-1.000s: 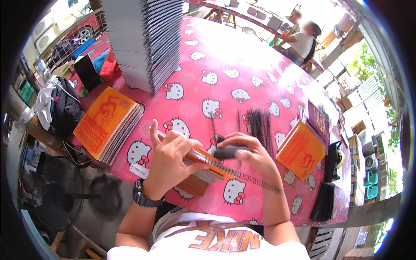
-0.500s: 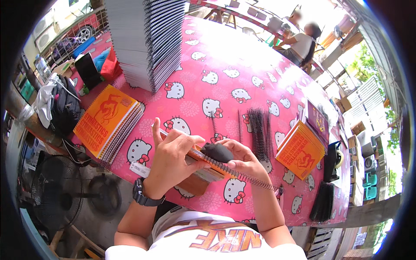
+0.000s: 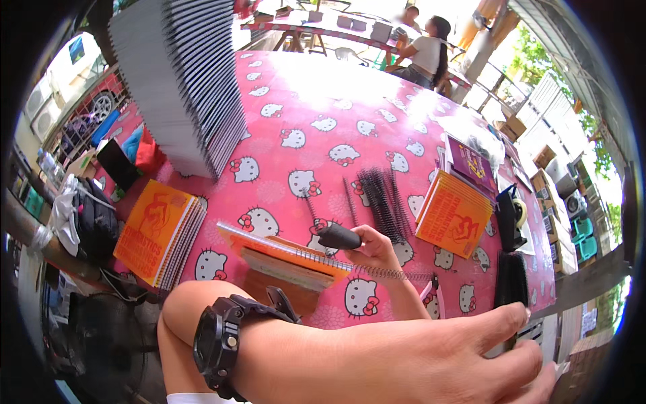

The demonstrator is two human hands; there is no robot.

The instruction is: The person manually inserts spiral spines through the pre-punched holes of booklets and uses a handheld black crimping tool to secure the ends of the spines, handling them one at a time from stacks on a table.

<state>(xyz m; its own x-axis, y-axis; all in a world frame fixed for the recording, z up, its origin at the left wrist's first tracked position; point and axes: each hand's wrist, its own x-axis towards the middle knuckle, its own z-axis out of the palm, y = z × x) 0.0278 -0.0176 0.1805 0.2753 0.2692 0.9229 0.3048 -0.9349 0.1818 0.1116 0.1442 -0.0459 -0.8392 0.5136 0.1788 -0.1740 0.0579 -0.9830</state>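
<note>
My left hand, with a black watch on its wrist, is stretched across my front to the lower right. Its fingers are apart and slightly bent, close to a bundle of black coils at the table edge. Between my right hand's fingers is one end of a black padded cylinder, from which a thin rod leads away. Just below the cylinder, an orange-covered notebook leans against a brown wooden block. A dark wire coil runs along its edge and sticks out past the right end.
Orange notebooks are stacked at the left and right. A tall pile of coil-bound books stands far left. Loose black coils lie mid-table, near a tape dispenser. Two people sit at a farther table.
My left hand has left the notebook and swung across to the lower right, opening its fingers. The right hand remains at the black cylinder. The view has shifted slightly.
</note>
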